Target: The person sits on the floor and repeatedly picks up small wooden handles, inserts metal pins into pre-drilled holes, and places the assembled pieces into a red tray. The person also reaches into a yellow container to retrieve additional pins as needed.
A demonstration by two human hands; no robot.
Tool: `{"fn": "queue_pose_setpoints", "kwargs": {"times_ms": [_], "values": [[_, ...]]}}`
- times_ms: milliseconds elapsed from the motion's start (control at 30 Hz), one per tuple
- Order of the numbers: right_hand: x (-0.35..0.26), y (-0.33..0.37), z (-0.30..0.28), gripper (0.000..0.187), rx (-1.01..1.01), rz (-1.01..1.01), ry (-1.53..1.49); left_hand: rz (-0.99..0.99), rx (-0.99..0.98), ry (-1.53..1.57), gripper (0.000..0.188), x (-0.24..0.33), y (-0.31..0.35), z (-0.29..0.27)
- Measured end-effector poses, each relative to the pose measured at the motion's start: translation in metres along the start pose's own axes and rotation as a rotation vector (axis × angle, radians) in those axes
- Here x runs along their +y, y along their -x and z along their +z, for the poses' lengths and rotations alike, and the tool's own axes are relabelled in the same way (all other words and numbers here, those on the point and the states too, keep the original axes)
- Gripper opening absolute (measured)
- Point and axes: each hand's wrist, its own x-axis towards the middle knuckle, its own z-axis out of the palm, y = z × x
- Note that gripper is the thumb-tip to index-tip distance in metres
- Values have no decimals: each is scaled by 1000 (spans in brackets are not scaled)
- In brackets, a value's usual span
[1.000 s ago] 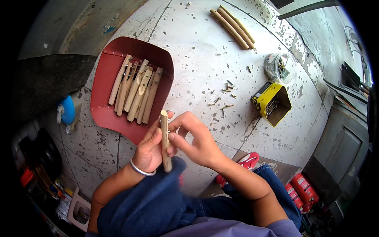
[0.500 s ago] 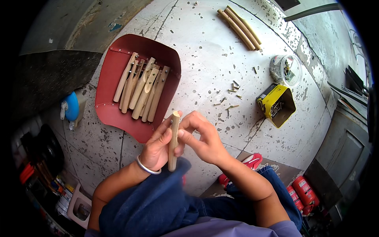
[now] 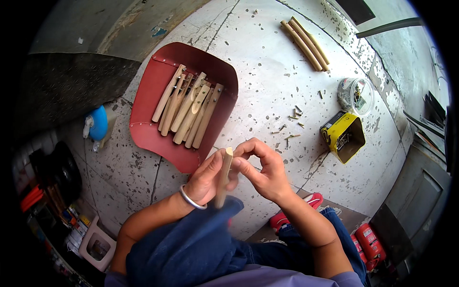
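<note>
My left hand [image 3: 205,179] is closed round a pale wooden handle [image 3: 223,182], held upright-ish over my knee with its cut top facing up. On the handle's right side, near the top, the thumb and fingers of my right hand [image 3: 262,171] are pinched together; whatever sits between them is too small to make out. Just beyond my hands a red scoop-shaped tray [image 3: 143,136] holds several similar wooden handles [image 3: 191,112], with metal bolts showing at their upper ends. Loose small bolts [image 3: 293,136] lie scattered on the floor to the right of the tray.
A yellow and black box [image 3: 337,138] with metal pieces inside stands at the right, beside a clear plastic tub [image 3: 356,95]. Wooden rods [image 3: 306,44] lie together at the far right. A blue round object [image 3: 99,123] is on the left. Red cylinders [image 3: 370,241] stand low right.
The view has shifted, so the tray and floor things sit further right in the picture. The handle tilts more, and my right fingers still work at its side.
</note>
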Motion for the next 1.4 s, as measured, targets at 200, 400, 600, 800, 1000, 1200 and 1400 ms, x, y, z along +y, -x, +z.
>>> {"fn": "queue_pose_setpoints", "kwargs": {"times_ms": [200, 400, 600, 800, 1000, 1200, 1400], "values": [[-3, 3, 10, 11, 60, 85, -61, 5, 17, -51, 43, 0, 0, -3], [-2, 4, 13, 10, 12, 263, -391, 58, 30, -130, 43, 1, -1, -1], [26, -10, -2, 17, 110, 416, -604, 77, 213, -120, 32, 45, -5, 0], [44, -76, -89, 17, 518, 253, -32, 371, 405, -700, 28, 85, -30, -53], [62, -133, -176, 28, 778, -107, 1177, 743, 481, -1032, 39, 70, -46, -63], [70, -143, -174, 23, 783, 37, 1317, 667, 309, -954, 34, 57, -35, -38], [69, -127, -148, 23, 724, 169, 1236, 627, 195, -891, 24, 54, -38, -8]]}}
